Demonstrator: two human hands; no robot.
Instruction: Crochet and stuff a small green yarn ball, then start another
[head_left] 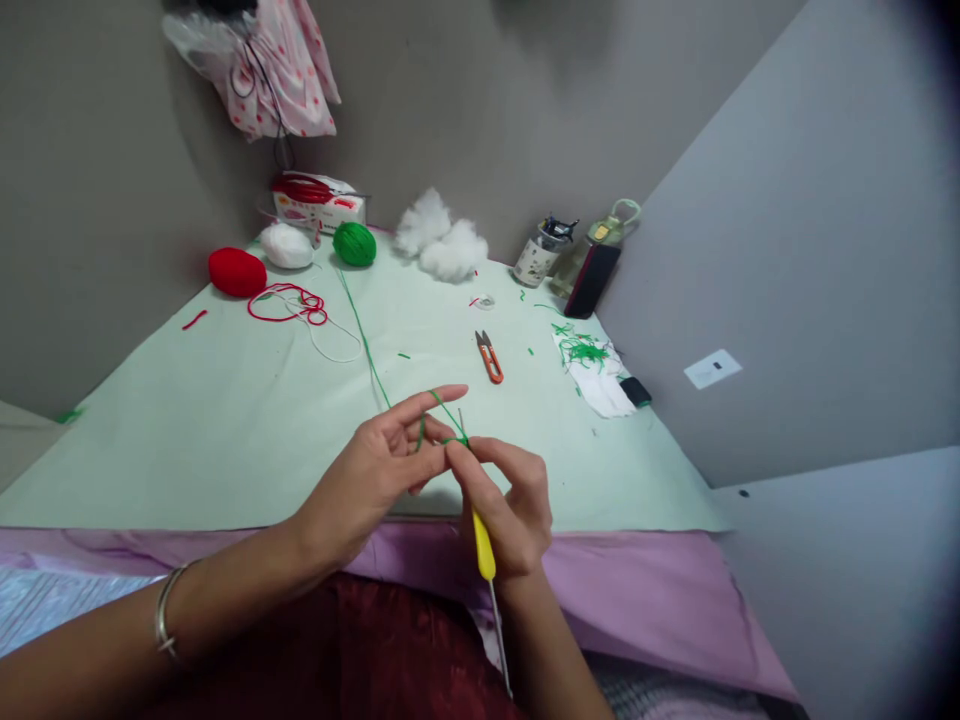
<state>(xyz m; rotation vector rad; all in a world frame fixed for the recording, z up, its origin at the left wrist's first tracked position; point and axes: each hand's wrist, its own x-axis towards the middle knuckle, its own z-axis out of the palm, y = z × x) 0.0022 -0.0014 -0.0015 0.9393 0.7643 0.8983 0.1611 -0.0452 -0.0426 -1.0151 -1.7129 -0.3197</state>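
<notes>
My right hand (510,500) grips a crochet hook (484,548) with a yellow handle, its metal shaft sloping down toward my lap. The hook's other tip pokes up between my hands, by a small bit of green yarn work (457,440). My left hand (390,450) pinches that work between thumb and a finger, with its index finger stretched out and green yarn (365,340) looped over it. From there the strand runs back to a green yarn ball (355,244) at the rear of the table. My fingers partly hide the stitches.
Orange thread snips (489,357) lie beyond my hands. Red (237,272) and white (286,245) yarn balls sit back left. White stuffing (442,240), a pen cup (536,258), a bottle (606,228) and a phone (592,282) stand along the back. Green scraps (585,350) lie right.
</notes>
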